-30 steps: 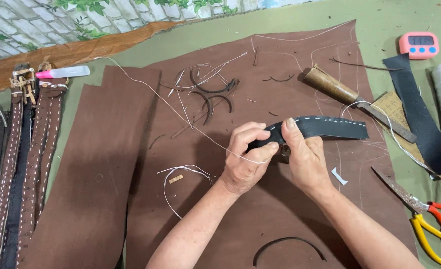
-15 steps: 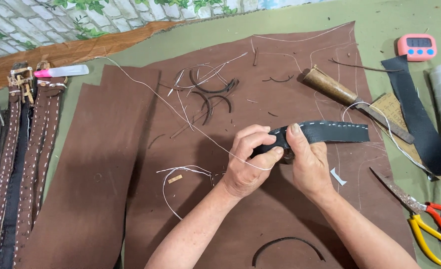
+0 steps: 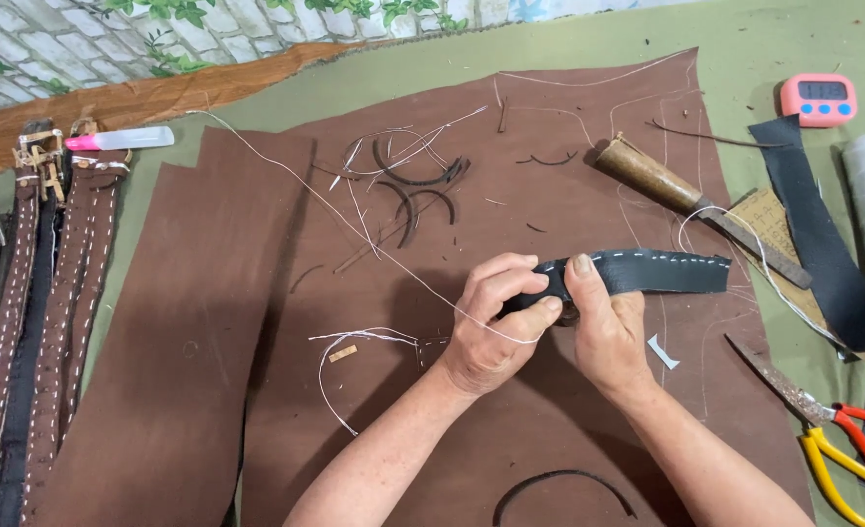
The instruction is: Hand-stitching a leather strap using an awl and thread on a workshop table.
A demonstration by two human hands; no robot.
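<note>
head view: left hand [image 3: 491, 327] and right hand [image 3: 603, 327] pinch black stitched strap [image 3: 662, 271].

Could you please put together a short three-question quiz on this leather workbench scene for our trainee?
1. True or false: both hands grip the black stitched strap at its left end.
2. Which tool lies at the table's lower right corner? A) the red and yellow scissors B) a hammer C) a ruler
3. What leads from the left hand up and left across the brown leather sheet?

Key:
1. True; the left hand and the right hand pinch it together there.
2. A
3. A thin white thread.
</note>
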